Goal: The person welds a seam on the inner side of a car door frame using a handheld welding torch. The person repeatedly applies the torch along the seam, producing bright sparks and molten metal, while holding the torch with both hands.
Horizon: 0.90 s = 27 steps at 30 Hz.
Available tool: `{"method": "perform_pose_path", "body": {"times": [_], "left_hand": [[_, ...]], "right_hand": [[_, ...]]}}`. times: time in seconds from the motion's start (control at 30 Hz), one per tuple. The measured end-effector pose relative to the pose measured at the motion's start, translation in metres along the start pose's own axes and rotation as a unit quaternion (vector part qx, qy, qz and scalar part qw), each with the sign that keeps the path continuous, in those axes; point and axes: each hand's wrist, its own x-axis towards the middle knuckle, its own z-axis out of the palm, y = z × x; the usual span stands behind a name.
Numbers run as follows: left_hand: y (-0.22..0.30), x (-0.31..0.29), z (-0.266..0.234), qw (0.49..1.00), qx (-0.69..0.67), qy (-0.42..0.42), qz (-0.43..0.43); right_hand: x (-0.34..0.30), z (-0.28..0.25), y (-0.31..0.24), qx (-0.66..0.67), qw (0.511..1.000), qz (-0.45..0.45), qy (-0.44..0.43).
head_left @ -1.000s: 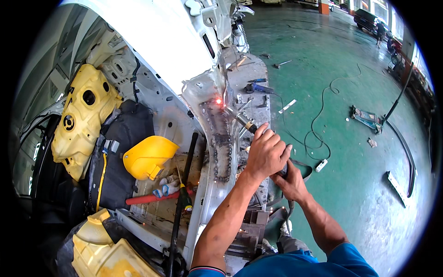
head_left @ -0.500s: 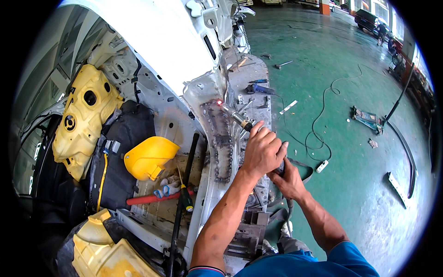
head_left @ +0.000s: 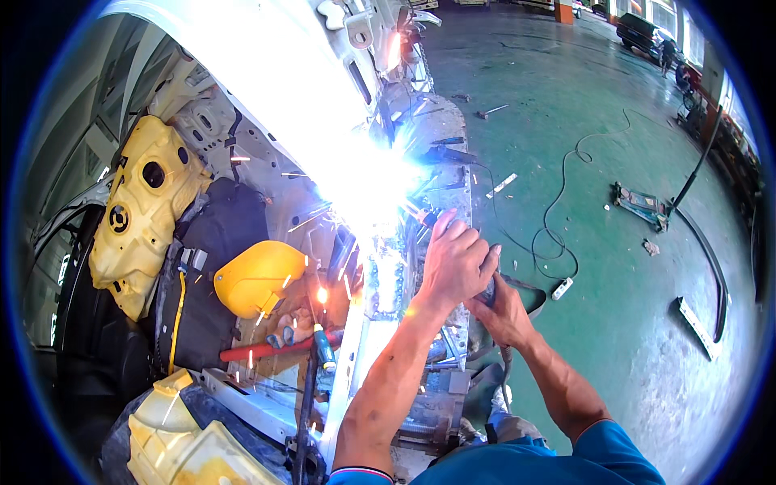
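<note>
My left hand (head_left: 457, 263) is closed around the front of a welding torch (head_left: 426, 217), and my right hand (head_left: 503, 314) grips its handle just behind and below. At the torch's tip burns a blinding white-blue arc (head_left: 376, 179), which hides the nozzle end and the metal right around it. The arc sits on the sill of a white car body (head_left: 267, 69). Below the glare, a strip of dark weld spots (head_left: 388, 283) runs along that sill. Sparks fly out, mostly to the left and downward.
Inside the car lie a yellow welding mask (head_left: 260, 279), a screwdriver (head_left: 325, 349), a red bar (head_left: 279, 348) and a large yellow moulded part (head_left: 145, 214). On the green floor at right are a cable with a power strip (head_left: 563, 288) and a floor jack (head_left: 641, 208).
The small red glow at the torch tip has become a bright arc with flying sparks. Both hands have kept their grip and hardly moved.
</note>
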Motion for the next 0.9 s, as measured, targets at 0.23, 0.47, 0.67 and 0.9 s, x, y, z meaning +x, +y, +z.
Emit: {"method": "perform_pose_path", "body": {"times": [0.23, 0.47, 0.67, 0.9], "left_hand": [[0.007, -0.005, 0.005, 1.000, -0.002, 0.003, 0.015], [0.007, -0.002, 0.002, 1.000, -0.013, -0.013, 0.001], [0.007, -0.001, 0.001, 1.000, -0.007, -0.008, -0.001], [0.007, -0.003, 0.004, 1.000, -0.013, -0.004, 0.002]], "right_hand": [[-0.009, -0.004, -0.002, 0.011, 1.000, 0.013, 0.000], [-0.006, -0.001, 0.007, 0.006, 1.000, 0.000, 0.012], [-0.003, -0.001, 0.009, -0.010, 1.000, -0.012, 0.014], [-0.006, -0.002, 0.004, 0.019, 1.000, -0.005, 0.008]]}}
